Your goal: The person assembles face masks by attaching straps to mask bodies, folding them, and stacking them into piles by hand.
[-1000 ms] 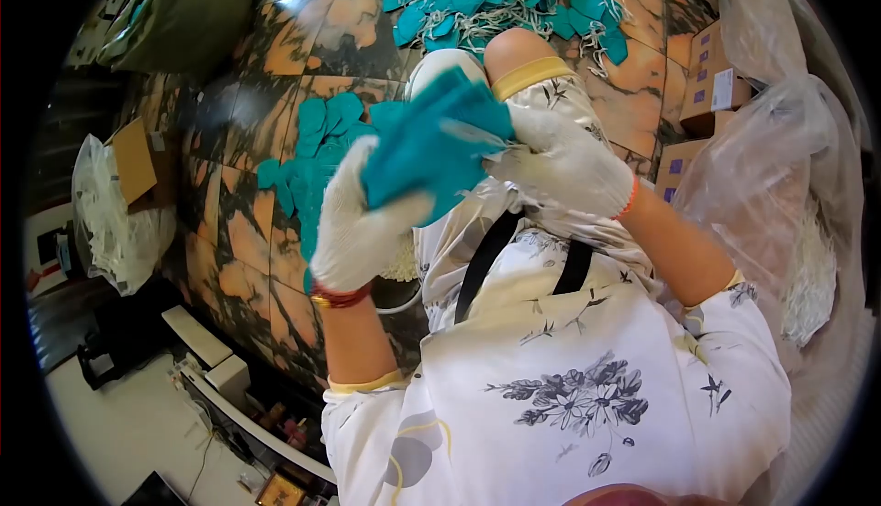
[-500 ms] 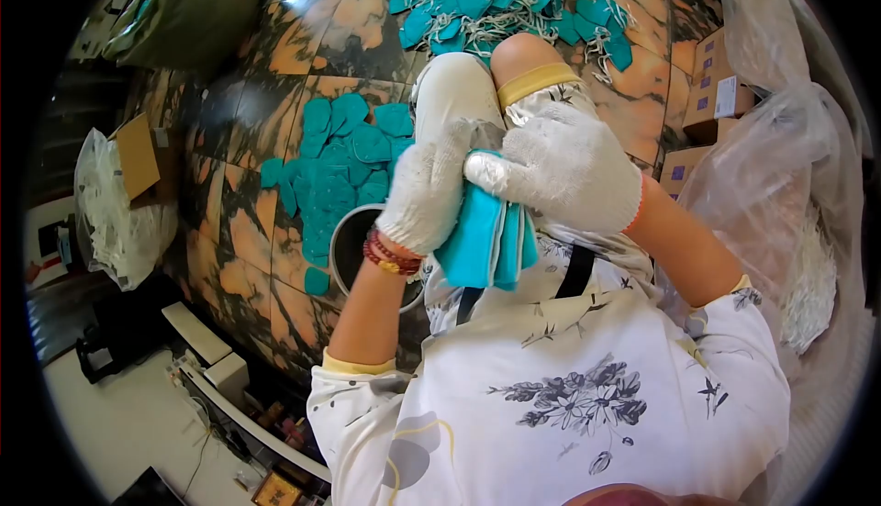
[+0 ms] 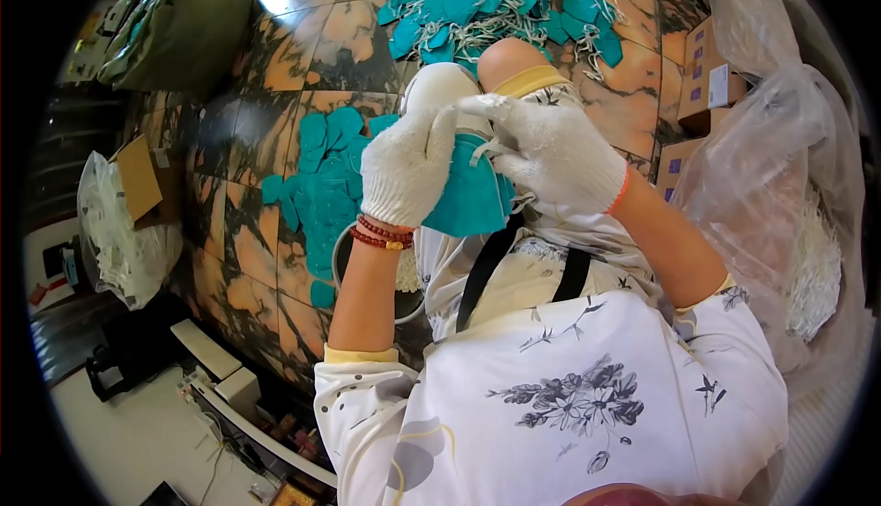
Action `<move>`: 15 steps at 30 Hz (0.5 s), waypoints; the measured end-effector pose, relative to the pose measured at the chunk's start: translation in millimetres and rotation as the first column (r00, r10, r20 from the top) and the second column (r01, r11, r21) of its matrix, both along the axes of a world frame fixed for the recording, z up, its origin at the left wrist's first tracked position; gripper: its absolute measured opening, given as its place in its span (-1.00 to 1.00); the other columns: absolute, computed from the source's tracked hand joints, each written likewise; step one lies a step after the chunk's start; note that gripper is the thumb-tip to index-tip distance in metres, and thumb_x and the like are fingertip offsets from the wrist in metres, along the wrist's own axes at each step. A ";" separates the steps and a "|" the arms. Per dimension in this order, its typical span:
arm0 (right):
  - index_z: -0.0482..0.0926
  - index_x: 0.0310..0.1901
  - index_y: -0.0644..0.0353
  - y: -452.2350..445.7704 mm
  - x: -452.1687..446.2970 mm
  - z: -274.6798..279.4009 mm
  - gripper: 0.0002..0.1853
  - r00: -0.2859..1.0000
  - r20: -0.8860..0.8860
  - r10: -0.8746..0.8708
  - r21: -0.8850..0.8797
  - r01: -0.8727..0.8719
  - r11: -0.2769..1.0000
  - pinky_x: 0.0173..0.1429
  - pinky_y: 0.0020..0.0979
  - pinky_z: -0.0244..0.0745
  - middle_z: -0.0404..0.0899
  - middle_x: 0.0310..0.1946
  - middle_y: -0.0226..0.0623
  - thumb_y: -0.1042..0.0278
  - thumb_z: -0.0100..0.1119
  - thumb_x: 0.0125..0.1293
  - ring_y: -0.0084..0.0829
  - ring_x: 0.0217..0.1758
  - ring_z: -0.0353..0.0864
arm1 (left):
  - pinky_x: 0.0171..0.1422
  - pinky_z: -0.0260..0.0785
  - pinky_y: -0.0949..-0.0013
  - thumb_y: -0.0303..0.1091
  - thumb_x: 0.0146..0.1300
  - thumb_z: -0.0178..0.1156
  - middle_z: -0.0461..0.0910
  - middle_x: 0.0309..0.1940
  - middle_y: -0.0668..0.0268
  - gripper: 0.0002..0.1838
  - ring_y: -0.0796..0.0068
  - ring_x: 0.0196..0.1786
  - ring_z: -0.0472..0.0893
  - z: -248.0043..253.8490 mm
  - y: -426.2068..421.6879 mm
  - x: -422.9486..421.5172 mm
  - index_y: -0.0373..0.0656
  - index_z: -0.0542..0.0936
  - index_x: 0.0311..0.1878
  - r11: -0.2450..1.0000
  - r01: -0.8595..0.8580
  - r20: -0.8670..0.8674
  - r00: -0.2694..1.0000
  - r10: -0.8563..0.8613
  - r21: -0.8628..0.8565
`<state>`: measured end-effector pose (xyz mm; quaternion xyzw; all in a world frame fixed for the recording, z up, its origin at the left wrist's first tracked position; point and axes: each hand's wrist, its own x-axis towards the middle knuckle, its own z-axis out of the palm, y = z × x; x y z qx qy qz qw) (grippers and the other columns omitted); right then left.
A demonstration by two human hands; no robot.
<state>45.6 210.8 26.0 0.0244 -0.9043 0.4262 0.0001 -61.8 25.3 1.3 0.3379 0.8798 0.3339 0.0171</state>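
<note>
Over the lap, my left hand [image 3: 404,165], in a white knit glove, grips the left side of a small stack of teal face masks [image 3: 470,196]. My right hand [image 3: 562,146], gloved too, is closed at the stack's upper right edge, where a white strap [image 3: 486,148] shows by the fingers. The stack is fanned slightly, its rounded lower edge towards me. On the floor to the left lies a spread of flat teal masks [image 3: 328,189]. Farther ahead is a heap of teal masks with white straps [image 3: 468,1].
Partly behind my left wrist stands a round bucket [image 3: 410,304] with pale bits inside. Cardboard boxes [image 3: 702,88] and a large clear plastic bag [image 3: 752,166] stand at right. An open carton [image 3: 138,176] with white plastic is at left, a dark green bundle [image 3: 179,33] beyond it.
The mask stack has turned to show a broad face instead of its folded edges. My right hand has shifted slightly up and now has a white strap at its fingers.
</note>
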 end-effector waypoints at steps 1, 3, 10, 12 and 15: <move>0.67 0.10 0.03 3.5 0.1 -5.9 -0.59 1.000 -0.030 -0.001 0.092 0.003 0.996 0.00 -0.31 0.59 0.66 -0.01 -0.28 0.53 0.31 0.18 -0.28 -0.06 0.70 | -0.30 0.45 0.04 -0.10 0.48 0.09 0.61 -0.44 -0.01 -0.65 -0.09 -0.33 0.63 1.3 0.7 -3.4 -0.17 0.63 -0.30 1.000 -0.007 -0.033 0.999 0.006 -0.029; 0.71 0.02 0.05 7.5 1.2 -10.9 -0.68 0.993 -0.119 0.011 0.244 0.018 0.970 0.01 -0.30 0.58 0.67 0.00 -0.26 0.48 0.31 0.21 -0.24 -0.01 0.68 | -0.30 0.45 0.03 -0.09 0.48 0.09 0.61 -0.44 -0.01 -0.64 -0.10 -0.32 0.63 -2.5 -0.6 -14.0 -0.16 0.63 -0.30 0.999 -0.051 -0.034 0.998 0.051 0.000; 0.67 -0.15 0.22 -14.6 -18.1 -21.0 -0.89 0.890 -0.454 0.050 -0.256 -0.184 0.949 -0.02 -0.30 0.52 0.64 -0.16 -0.33 0.42 0.21 0.37 -0.30 -0.10 0.60 | -0.27 0.47 -0.02 -0.01 0.45 0.09 0.64 -0.41 -0.02 -0.62 -0.11 -0.31 0.65 -34.8 3.6 -35.6 -0.12 0.66 -0.30 1.000 -0.030 -0.047 0.998 0.030 0.010; 0.64 -0.19 0.26 -26.1 -21.4 -19.4 -0.89 0.960 -0.280 0.028 -0.533 -0.180 0.827 -0.06 -0.32 0.50 0.61 -0.26 -0.36 0.40 0.20 0.40 -0.35 -0.20 0.56 | -0.29 0.47 -0.03 0.01 0.44 0.09 0.64 -0.44 -0.03 -0.60 -0.11 -0.33 0.66 -46.0 8.8 -38.0 -0.11 0.66 -0.31 0.999 -0.042 -0.078 0.996 0.041 -0.011; 0.62 -0.25 0.28 -49.8 -10.5 -10.1 -0.84 0.998 -0.044 -0.048 -0.660 0.007 0.751 -0.18 -0.35 0.45 0.57 -0.43 -0.30 0.35 0.22 0.40 -0.35 -0.37 0.51 | -0.33 0.49 -0.07 0.05 0.44 0.06 0.63 -0.50 -0.04 -0.56 -0.12 -0.40 0.66 -62.2 17.1 -43.8 -0.10 0.67 -0.35 0.988 -0.141 -0.100 0.986 0.135 -0.059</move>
